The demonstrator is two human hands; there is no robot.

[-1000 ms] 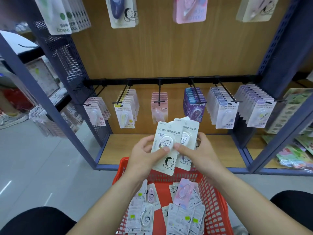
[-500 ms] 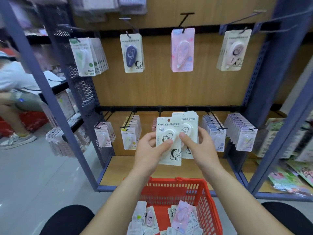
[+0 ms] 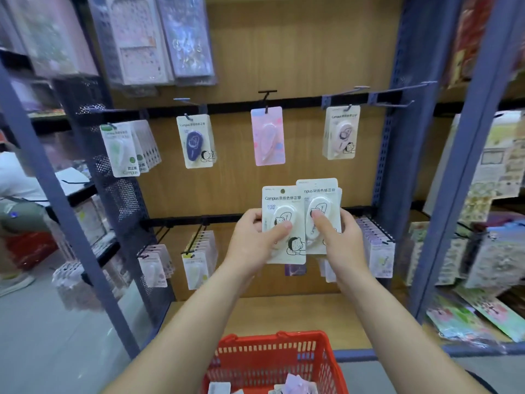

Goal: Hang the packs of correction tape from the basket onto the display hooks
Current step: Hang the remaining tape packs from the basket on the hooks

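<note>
The left hand (image 3: 252, 240) pinches one white pack (image 3: 279, 204), thumb on its front. Just beside it the right hand (image 3: 342, 237) pinches a small stack of packs (image 3: 321, 190), both held up before the wooden back panel (image 3: 298, 52). Above them a blue pack (image 3: 196, 142), a pink pack (image 3: 267, 136) and a cream pack (image 3: 341, 132) hang on the upper hooks (image 3: 267, 95). The hands hide the middle of the lower row (image 3: 196, 260). The red basket (image 3: 272, 356) below is cut off, its contents blurred.
</note>
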